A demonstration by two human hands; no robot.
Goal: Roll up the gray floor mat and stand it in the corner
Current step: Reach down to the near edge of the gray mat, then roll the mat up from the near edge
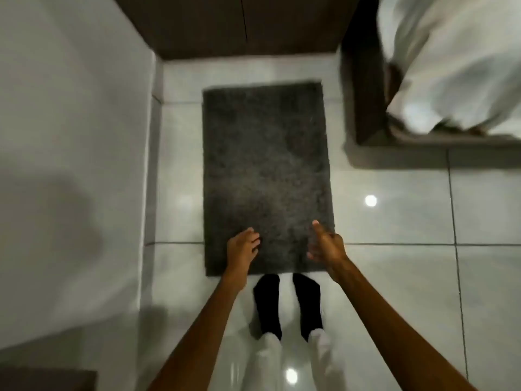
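The dark gray shaggy rectangular floor mat point(267, 176) lies fully flat and unrolled on the glossy pale tiled floor point(394, 272), its long side running away from the person. Its far short edge is near a dark brown wooden cabinet front point(245, 26), and its near short edge sits just ahead of the person's feet in black socks point(287, 303).

Both hands hang over the near end of the mat. The left hand point(243, 246) is loosely curled with fingers bent, holding nothing; whether its fingertips touch the pile cannot be told. The right hand point(327, 244) is relaxed and spread, thumb pointing forward, also empty, near the mat's right-hand edge.

To the left rises a smooth white wall point(70, 122), which meets the cabinet front at a corner point(159, 63) beyond the mat's far left; that may be where the roll belongs, though this is only a guess. To the right stands a bed with a dark brown frame point(363, 136) and rumpled white bedding point(456, 66).

Judging by this, the task has barely begun: no edge is lifted, no turn is made. What remains is gripping the near edge, rolling the mat away along its length, then carrying it and setting it upright in the corner.
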